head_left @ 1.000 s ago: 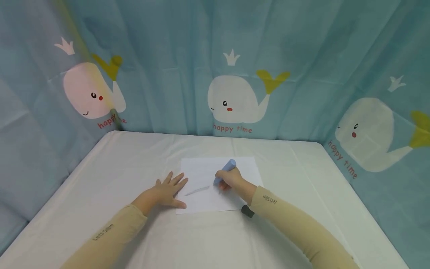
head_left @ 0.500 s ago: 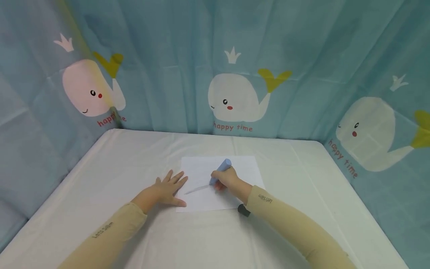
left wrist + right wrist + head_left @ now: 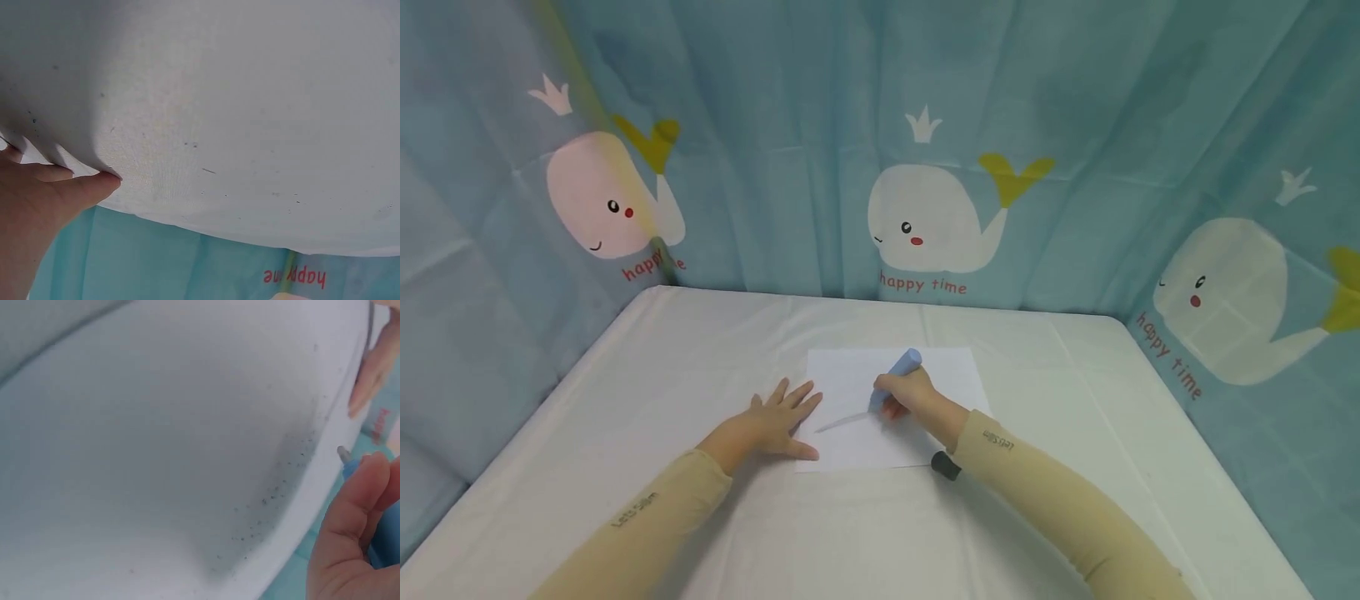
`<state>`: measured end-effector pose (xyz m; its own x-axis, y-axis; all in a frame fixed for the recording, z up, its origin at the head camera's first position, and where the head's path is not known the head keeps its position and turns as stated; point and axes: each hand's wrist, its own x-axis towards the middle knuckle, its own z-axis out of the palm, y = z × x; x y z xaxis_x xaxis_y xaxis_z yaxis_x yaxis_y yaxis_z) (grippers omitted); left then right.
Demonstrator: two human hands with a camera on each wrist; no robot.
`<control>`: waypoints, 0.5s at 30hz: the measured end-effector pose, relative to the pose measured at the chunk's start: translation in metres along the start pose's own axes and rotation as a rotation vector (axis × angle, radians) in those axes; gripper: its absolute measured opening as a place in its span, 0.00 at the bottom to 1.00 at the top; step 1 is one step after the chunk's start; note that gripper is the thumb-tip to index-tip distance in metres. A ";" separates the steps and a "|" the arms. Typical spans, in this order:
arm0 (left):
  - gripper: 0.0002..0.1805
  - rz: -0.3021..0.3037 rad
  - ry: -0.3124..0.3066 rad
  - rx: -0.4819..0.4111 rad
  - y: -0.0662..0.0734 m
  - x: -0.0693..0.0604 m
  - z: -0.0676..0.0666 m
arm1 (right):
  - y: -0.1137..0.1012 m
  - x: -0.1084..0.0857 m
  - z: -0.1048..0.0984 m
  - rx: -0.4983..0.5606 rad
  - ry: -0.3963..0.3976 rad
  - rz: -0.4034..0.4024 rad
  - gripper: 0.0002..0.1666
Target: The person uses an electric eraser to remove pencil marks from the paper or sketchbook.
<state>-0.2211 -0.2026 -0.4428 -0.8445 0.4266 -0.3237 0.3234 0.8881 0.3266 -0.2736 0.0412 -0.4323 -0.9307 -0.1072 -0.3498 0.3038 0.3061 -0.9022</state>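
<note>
A white sheet of paper (image 3: 842, 454) lies on the table, with a thin grey stroke (image 3: 841, 422) slanting across its left half. My right hand (image 3: 917, 393) grips a thick light-blue marker (image 3: 905, 363), tilted, with its tip end at the stroke's right end. In the right wrist view the marker's greyish tip (image 3: 343, 453) pokes out past my thumb (image 3: 359, 494). My left hand (image 3: 767, 427) rests flat with its fingers spread over the paper's left edge. Its fingers (image 3: 94, 187) also show in the left wrist view.
A small black object (image 3: 945, 466), like a marker cap, lies at the paper's near edge beside my right sleeve (image 3: 1045, 492). White cloth covers the table (image 3: 715, 333). A teal curtain (image 3: 760, 167) with printed whales hangs behind and along the sides.
My right hand has shifted a little left with the marker, so its tip end now meets the stroke's right end. The left hand stays in place on the paper.
</note>
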 end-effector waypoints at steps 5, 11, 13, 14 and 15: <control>0.57 -0.017 -0.011 0.041 0.002 0.002 -0.001 | 0.004 -0.003 0.002 -0.038 -0.035 0.002 0.23; 0.56 -0.015 -0.005 0.045 0.005 0.002 -0.001 | 0.008 -0.002 0.004 -0.056 -0.019 -0.016 0.23; 0.56 -0.013 -0.004 0.037 0.004 0.003 0.000 | 0.007 -0.001 0.004 -0.046 -0.005 -0.018 0.22; 0.56 -0.012 -0.001 0.033 0.003 0.003 0.000 | 0.007 -0.001 0.004 -0.053 -0.010 -0.017 0.23; 0.56 -0.013 0.000 0.033 0.003 0.003 0.001 | 0.007 -0.002 0.005 -0.058 -0.020 -0.012 0.23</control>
<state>-0.2224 -0.1987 -0.4433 -0.8487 0.4149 -0.3281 0.3262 0.8988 0.2928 -0.2689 0.0392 -0.4391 -0.9296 -0.1302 -0.3447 0.2798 0.3593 -0.8903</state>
